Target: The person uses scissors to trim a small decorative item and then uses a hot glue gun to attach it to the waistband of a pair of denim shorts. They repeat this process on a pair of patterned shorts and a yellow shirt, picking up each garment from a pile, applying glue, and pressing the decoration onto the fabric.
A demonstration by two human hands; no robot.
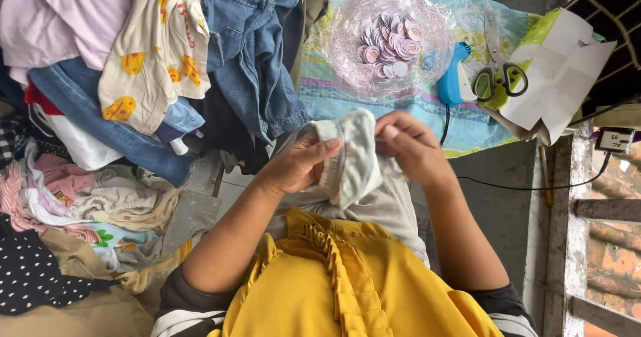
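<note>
Both hands, left hand [298, 165] and right hand [408, 147], pinching soft, light grey garment [354, 163] at folded hem; likely floppy, best gripped by edge.

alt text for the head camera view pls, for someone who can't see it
Seen from above, a person's left hand and right hand pinch a small pale grey garment held over their lap. Beyond it, on a striped cloth, sit a clear bowl of round tags, a blue tagging gun and scissors; piled clothes lie to the left.
</note>
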